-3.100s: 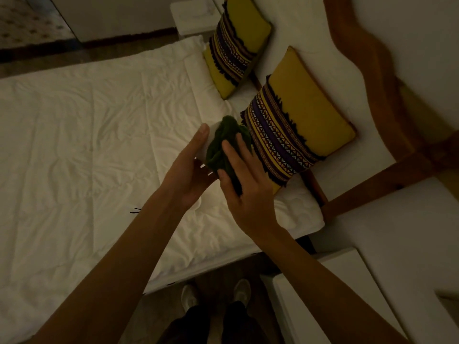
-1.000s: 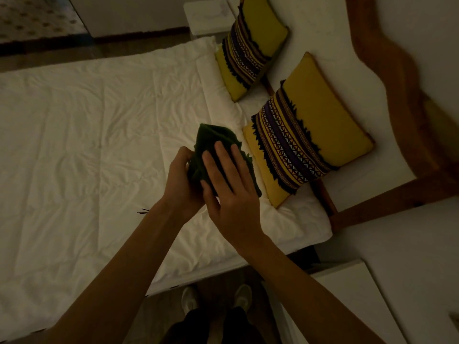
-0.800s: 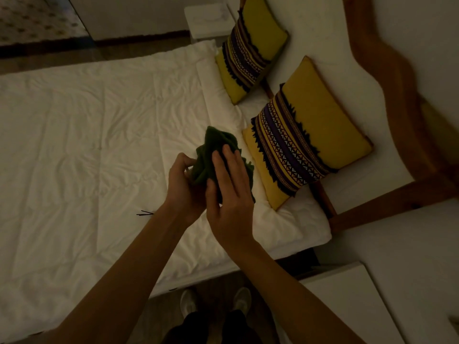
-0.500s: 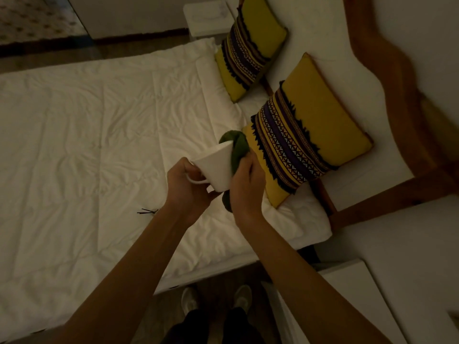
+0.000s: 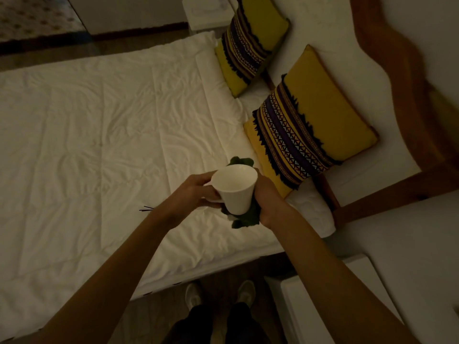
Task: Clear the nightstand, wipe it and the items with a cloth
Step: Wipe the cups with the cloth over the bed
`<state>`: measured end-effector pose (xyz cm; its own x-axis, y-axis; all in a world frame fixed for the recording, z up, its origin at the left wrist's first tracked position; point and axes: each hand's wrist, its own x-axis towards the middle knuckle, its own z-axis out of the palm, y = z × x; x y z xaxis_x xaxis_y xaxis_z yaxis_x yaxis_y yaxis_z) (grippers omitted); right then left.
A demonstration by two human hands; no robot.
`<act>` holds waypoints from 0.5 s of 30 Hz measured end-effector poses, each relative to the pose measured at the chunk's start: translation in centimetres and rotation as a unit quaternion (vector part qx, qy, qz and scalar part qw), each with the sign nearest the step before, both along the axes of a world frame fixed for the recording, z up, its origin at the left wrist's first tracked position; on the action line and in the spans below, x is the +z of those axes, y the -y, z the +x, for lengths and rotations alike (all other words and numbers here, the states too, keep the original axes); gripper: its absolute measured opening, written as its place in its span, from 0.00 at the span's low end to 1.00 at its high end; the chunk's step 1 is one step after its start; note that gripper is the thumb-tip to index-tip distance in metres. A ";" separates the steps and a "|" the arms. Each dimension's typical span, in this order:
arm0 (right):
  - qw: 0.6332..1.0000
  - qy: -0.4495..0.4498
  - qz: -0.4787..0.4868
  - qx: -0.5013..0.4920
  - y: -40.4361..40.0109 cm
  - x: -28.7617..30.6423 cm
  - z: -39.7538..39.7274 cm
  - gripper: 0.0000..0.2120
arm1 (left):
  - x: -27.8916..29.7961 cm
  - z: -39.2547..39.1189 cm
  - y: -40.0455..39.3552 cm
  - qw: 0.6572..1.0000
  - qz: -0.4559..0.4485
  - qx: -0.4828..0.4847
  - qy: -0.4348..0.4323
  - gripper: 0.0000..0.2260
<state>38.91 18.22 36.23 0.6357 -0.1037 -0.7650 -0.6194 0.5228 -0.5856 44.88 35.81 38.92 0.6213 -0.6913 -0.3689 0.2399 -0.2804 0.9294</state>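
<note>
A dim bedroom, seen from above by a person standing at the bedside. Nearest, at the bottom edge, are two pale shoes (image 5: 244,291) on a dark floor, and to the right the white nightstand (image 5: 357,281). Two bare forearms reach forward over the near edge of the bed (image 5: 99,145). Between the hands, above the white quilt, is a white cup (image 5: 234,188). It is tilted, its open mouth facing up and towards the camera, its narrower base pointing down and towards the person; its long axis runs near to far. The left hand (image 5: 192,191) curls its fingers around the handle on the cup's left side. The right hand (image 5: 267,197) presses a dark green cloth (image 5: 246,216) against the cup's right side and base, fingers wrapped round the cloth; the fingertips are hidden. Cloth shows below the base and behind the rim. Half a second ago the cup lay more on its side, its mouth turned to the right into the cloth; now the empty inside is visible. Farther right, two yellow cushions (image 5: 313,125) with patterned purple bands lean against white pillows and a curved wooden headboard (image 5: 407,78).
</note>
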 end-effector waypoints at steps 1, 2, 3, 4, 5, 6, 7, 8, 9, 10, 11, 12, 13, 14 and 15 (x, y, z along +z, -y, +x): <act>1.000 -0.006 -0.006 -0.005 0.2 -0.4 -0.1 0.26 | -0.2 -0.2 0.0 0.999 0.014 -0.010 0.029 0.22; 1.000 -0.007 -0.013 -0.015 0.3 -0.9 -0.2 0.25 | -0.6 -0.4 0.1 0.998 0.018 -0.016 0.061 0.23; 0.999 -0.008 -0.022 -0.033 0.3 -1.4 -0.3 0.23 | -1.0 -0.8 0.5 0.996 0.018 -0.021 0.084 0.24; 0.998 -0.012 -0.027 -0.057 0.2 -1.9 -0.4 0.21 | -1.4 -1.3 0.9 0.995 0.021 -0.017 0.097 0.26; 0.996 -0.016 -0.024 -0.085 0.1 -2.4 -0.5 0.20 | -1.8 -1.9 1.4 0.993 0.032 -0.001 0.110 0.29; 0.994 -0.019 -0.013 -0.109 0.0 -2.9 -0.6 0.19 | -2.4 -2.5 1.9 0.990 0.052 0.025 0.127 0.31; 0.991 -0.022 -0.002 -0.130 -0.1 -3.4 -0.7 0.20 | -3.0 -2.9 2.3 0.985 0.070 0.054 0.150 0.33; 0.989 -0.026 0.001 -0.148 -0.1 -4.2 -0.8 0.20 | -3.7 -3.3 2.6 0.979 0.078 0.075 0.172 0.33; 0.986 -0.033 -0.006 -0.166 0.0 -5.1 -0.8 0.21 | -4.4 -3.6 2.8 0.975 0.075 0.087 0.188 0.33; 0.981 -0.043 -0.020 -0.188 0.2 -5.9 -0.8 0.21 | -5.3 -3.9 3.1 0.973 0.072 0.092 0.202 0.34; 0.974 -0.053 -0.031 -0.218 0.4 -6.7 -0.8 0.20 | -6.2 -4.2 3.3 0.970 0.071 0.098 0.212 0.35; 0.965 -0.059 -0.031 -0.255 0.7 -7.3 -0.8 0.21 | -7.2 -4.3 3.5 0.967 0.072 0.112 0.216 0.36; 0.954 -0.062 -0.028 -0.293 1.0 -8.0 -0.8 0.23 | -8.3 -4.5 3.7 0.965 0.079 0.130 0.212 0.36; 0.944 -0.063 -0.031 -0.321 1.7 -8.7 -0.9 0.25 | -9.5 -4.5 3.8 0.963 0.092 0.149 0.205 0.35; 0.941 -0.064 -0.039 -0.330 2.4 -9.5 -1.0 0.27 | -10.8 -4.6 4.0 0.961 0.105 0.167 0.194 0.34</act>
